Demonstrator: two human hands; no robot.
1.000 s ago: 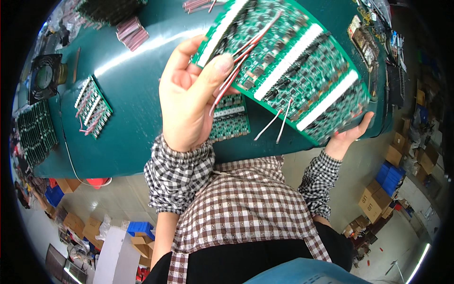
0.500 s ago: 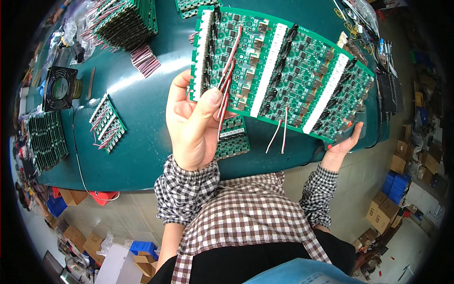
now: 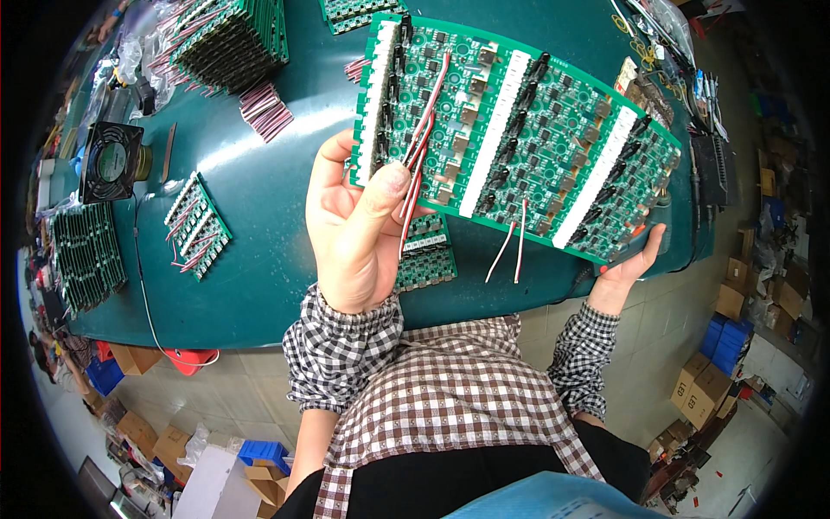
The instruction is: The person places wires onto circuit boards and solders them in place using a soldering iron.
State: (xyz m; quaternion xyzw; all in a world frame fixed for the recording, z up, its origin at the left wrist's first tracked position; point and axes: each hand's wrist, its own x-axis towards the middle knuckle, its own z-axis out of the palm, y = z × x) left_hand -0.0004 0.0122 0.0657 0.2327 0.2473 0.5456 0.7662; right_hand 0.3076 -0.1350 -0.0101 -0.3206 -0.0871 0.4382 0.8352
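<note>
A large green circuit board panel (image 3: pixel 540 147) is held up tilted above the table, with white strips, black parts and rows of metal connectors on its face. My left hand (image 3: pixel 367 216) grips its left edge, thumb in front, pressing a bundle of red, white and black wires (image 3: pixel 415 177) against it. Two short wires (image 3: pixel 520 246) hang below the panel's lower edge. At the lower right corner my right hand (image 3: pixel 629 272) holds the panel, most of its fingers hidden behind. Small red-orange bits show beside those fingers; I cannot make out what they belong to.
A green table (image 3: pixel 259 294) carries a tall stack of boards (image 3: pixel 229 48), a lower stack (image 3: pixel 86 255), a small wired board (image 3: pixel 199 225) and a black fan (image 3: pixel 112 163). Another board (image 3: pixel 428 259) lies under the panel. Wires and tools (image 3: pixel 705 95) crowd the right edge.
The panel has tilted slightly, its left end shifting a little right and down. My left hand has moved slightly right with it; both hands keep their hold.
</note>
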